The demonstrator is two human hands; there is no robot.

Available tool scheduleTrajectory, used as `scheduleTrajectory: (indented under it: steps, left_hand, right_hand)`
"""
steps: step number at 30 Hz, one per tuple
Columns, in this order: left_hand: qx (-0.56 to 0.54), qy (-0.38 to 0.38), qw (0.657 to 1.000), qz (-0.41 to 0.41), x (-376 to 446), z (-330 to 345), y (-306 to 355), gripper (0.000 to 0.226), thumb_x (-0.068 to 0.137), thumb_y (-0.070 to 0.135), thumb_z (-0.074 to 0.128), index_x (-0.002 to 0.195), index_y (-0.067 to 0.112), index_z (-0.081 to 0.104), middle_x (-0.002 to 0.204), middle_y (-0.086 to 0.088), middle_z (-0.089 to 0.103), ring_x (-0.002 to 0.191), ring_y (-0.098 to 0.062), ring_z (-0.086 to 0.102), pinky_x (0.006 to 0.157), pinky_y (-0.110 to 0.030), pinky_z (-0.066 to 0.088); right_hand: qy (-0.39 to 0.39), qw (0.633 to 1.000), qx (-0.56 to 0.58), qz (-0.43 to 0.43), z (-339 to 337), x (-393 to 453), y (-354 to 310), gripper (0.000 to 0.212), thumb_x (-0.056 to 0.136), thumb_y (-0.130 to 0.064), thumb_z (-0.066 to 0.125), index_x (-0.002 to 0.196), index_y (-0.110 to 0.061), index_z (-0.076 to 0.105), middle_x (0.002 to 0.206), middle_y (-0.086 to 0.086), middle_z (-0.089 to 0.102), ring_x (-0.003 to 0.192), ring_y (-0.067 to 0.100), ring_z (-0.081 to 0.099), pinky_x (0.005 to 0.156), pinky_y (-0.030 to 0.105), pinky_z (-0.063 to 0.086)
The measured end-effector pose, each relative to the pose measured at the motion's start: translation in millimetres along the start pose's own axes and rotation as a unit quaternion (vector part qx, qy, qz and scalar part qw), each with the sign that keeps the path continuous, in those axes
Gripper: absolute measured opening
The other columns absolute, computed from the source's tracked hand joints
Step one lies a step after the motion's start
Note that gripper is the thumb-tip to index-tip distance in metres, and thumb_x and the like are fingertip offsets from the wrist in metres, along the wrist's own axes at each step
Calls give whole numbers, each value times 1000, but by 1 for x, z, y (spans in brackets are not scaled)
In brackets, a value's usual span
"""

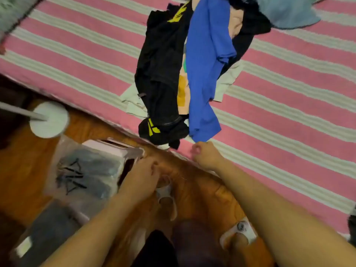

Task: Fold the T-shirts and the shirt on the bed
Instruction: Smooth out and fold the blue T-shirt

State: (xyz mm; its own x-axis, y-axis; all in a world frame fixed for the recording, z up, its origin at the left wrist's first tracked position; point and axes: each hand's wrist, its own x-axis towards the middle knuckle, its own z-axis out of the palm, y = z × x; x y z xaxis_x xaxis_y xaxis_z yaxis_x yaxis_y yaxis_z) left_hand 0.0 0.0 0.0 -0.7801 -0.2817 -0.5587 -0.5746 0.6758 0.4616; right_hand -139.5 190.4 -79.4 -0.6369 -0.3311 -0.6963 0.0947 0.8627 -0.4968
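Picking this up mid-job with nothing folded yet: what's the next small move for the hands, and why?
Probably close the right hand on the hem of the blue garment, which ends just above its knuckles, and draw it off the pile. It lies on top, beside the black garment, so it should come free first. The left hand hangs over the floor, holding nothing visible.

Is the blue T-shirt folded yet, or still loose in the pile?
Not folded. The blue T-shirt lies crumpled and draped lengthwise over the heap of clothes, its hem bunched just beyond the right hand.
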Motion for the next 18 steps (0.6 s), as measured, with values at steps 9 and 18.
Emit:
scheduleTrajectory:
  steps: [9,18]
  left_hand:
    - [-62,5,994,-87,-17,-24,-42,19,101,21,54,114,30,64,92,14,61,81,-7,59,68,-24,46]
    - [-190,-18,981,19,-65,-27,141,31,97,14,58,116,39,57,109,1,65,85,-6,61,73,-18,51]
  right_hand:
    - [167,966,192,49,-24,34,-46,19,96,-13,53,78,-11,61,102,12,53,90,31,54,76,40,43]
    - [194,741,642,-28,-208,-174,-21,27,99,-2,55,78,-5,71,81,3,75,78,13,70,69,25,58]
